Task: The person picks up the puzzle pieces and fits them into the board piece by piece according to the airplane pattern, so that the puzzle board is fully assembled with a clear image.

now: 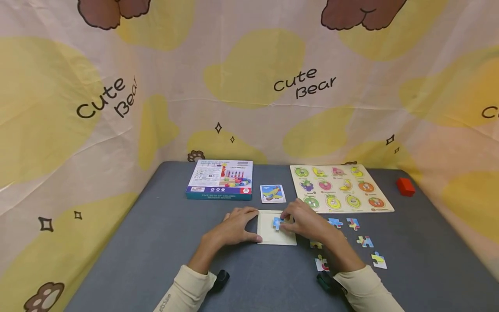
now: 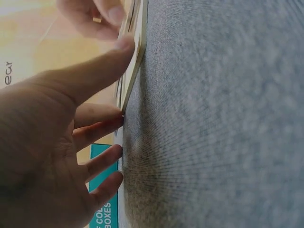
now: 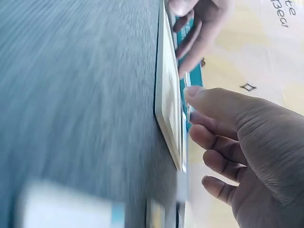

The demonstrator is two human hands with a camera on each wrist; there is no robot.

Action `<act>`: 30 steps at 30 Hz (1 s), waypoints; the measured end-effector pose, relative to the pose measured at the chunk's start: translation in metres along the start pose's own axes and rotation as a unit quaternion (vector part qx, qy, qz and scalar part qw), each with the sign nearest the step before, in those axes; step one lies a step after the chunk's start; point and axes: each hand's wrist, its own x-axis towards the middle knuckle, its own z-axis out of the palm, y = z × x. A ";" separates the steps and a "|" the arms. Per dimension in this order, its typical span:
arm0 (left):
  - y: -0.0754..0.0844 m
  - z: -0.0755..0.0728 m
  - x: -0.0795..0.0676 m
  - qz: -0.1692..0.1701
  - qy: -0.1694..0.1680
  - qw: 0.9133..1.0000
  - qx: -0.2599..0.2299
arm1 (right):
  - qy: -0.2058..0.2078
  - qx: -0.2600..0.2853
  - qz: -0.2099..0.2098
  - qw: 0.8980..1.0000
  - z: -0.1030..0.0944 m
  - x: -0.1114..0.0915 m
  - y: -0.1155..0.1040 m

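Observation:
In the head view, a square cream puzzle tray (image 1: pixel 267 237) with a raised rim lies on the table. My left hand (image 1: pixel 235 227) holds its left side, thumb at the near corner and index finger at the far one. The left wrist view shows the thumb of the left hand (image 2: pixel 57 123) over the tray's edge (image 2: pixel 135 71). Above the tray, my right hand (image 1: pixel 304 219) pinches a blue jigsaw piece (image 1: pixel 277 223) between thumb and fingers. In the right wrist view, the right hand (image 3: pixel 251 137) is beside the tray (image 3: pixel 168 95); its fingers mostly hide the piece.
Loose jigsaw pieces (image 1: pixel 365 242) lie to the right, some partly behind the right forearm. Behind the tray is a picture card (image 1: pixel 273 193) with an airplane. A boxed bead set (image 1: pixel 219 180), a fruit board (image 1: pixel 339 188) and a red block (image 1: pixel 406 186) stand farther back.

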 end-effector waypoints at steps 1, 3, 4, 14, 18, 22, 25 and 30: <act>0.000 0.000 0.000 0.002 0.002 1.000 0.000 | 0.002 -0.002 -0.005 1.000 0.002 0.003 -0.001; 0.000 0.000 0.000 0.006 0.005 1.000 0.000 | 0.005 -0.006 -0.017 1.000 0.007 0.010 -0.003; 0.001 0.000 0.000 0.006 0.005 1.000 -0.001 | 0.005 -0.008 -0.019 1.000 0.009 0.013 -0.004; 0.002 0.000 0.000 0.010 0.007 1.000 -0.001 | -0.001 -0.020 -0.025 0.999 0.021 0.031 -0.010; 0.001 0.001 0.000 0.007 0.007 1.000 0.000 | 0.001 -0.033 -0.013 0.999 0.021 0.034 -0.016; 0.001 0.000 0.000 0.001 0.004 1.000 -0.003 | 0.006 -0.042 0.019 0.999 0.022 0.035 -0.020; 0.002 0.000 0.000 -0.002 0.002 1.000 -0.004 | 0.016 -0.048 0.030 0.998 0.023 0.037 -0.022; 0.005 0.000 -0.001 -0.007 -0.006 1.000 -0.003 | 0.035 -0.053 0.041 0.997 0.026 0.037 -0.022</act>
